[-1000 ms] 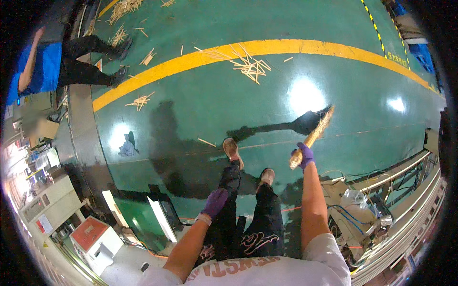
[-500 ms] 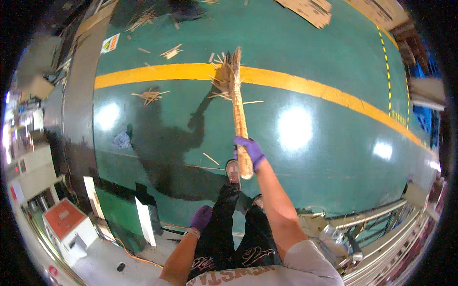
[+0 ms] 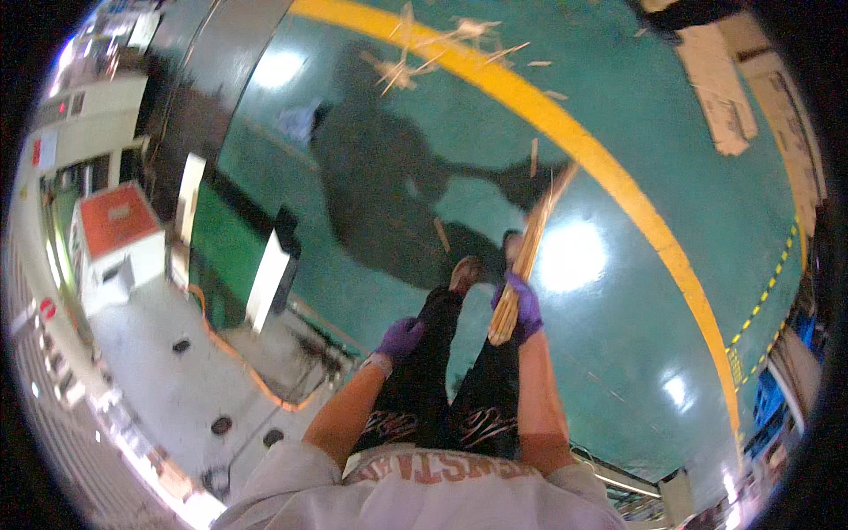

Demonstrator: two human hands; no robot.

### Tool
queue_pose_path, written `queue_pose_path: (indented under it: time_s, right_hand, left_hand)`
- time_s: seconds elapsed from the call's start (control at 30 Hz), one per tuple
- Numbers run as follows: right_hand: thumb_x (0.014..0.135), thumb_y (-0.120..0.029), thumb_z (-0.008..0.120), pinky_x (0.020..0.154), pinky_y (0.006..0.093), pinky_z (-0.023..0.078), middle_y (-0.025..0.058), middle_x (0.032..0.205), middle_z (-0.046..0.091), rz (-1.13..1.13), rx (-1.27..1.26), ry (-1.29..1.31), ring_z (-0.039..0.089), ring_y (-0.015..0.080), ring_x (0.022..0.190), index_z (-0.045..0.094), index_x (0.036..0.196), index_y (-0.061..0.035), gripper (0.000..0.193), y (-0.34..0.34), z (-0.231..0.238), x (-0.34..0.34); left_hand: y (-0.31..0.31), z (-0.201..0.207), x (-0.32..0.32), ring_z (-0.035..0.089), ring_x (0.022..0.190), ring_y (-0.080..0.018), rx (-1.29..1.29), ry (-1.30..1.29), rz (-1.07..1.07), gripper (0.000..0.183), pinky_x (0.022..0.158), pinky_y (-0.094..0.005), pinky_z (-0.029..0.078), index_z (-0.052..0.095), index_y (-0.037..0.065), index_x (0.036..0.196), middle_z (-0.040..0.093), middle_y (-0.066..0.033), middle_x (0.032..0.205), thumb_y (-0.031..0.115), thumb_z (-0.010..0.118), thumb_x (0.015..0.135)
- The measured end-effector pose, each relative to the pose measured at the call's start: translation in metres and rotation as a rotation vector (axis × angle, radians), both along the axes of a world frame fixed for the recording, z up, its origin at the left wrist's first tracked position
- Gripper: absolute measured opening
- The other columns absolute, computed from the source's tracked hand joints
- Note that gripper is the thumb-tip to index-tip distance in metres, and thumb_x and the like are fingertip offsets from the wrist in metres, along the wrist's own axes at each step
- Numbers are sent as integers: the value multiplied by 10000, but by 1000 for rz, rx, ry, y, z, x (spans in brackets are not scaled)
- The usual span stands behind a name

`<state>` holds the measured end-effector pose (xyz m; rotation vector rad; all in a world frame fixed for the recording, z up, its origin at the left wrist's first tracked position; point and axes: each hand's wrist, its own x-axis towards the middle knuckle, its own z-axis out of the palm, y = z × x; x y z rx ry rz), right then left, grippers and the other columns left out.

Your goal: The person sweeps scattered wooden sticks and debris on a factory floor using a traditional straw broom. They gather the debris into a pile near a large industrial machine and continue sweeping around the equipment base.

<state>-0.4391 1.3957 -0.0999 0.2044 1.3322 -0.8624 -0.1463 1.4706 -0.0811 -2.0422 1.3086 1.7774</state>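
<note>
My right hand (image 3: 526,305), in a purple glove, is closed round the lower part of a straw hand broom (image 3: 537,231). The broom slants up and to the right, its blurred far end just short of the yellow floor line (image 3: 565,128). My left hand (image 3: 402,339), gloved too, hangs at my left thigh with its fingers curled in and nothing seen in them. Thin wood splinters (image 3: 395,72) lie heaped at the line, and another pile of splinters (image 3: 473,32) lies farther up. One loose wood strip (image 3: 442,235) lies left of my shoes.
At left stands a white box-shaped unit with a red top (image 3: 120,215). White upright panels (image 3: 268,281) stand beside a green sheet (image 3: 224,238). An orange cable (image 3: 243,355) runs across the grey base. Flattened cardboard (image 3: 715,84) lies at far right; a bluish rag (image 3: 300,122) is on the floor.
My view has turned, and the floor line and splinter piles now sit higher. The broom has come away from the splinters, closer to my legs and to the right, still in my right hand.
</note>
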Motion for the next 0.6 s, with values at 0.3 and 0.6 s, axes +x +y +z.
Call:
queue_pose_path:
  time_s: [0.3, 0.6]
  right_hand:
    - [791, -209, 704, 447, 314, 502, 47, 702, 558, 742, 58, -265, 567, 169, 490, 496, 1027, -92, 336, -6, 65, 11]
    - [721, -331, 766, 509, 348, 520, 68, 711, 585, 1578, 314, -326, 588, 190, 565, 573, 989, -63, 426, 30, -36, 35]
  left_hand:
    - [91, 16, -58, 569, 862, -430, -145, -118, 301, 330, 739, -487, 456, 613, 26, 907, 604, -239, 898, 342, 543, 841]
    - [127, 31, -162, 569, 869, -399, -98, -39, 430, 286, 739, -475, 453, 588, 22, 885, 598, -220, 878, 300, 531, 845]
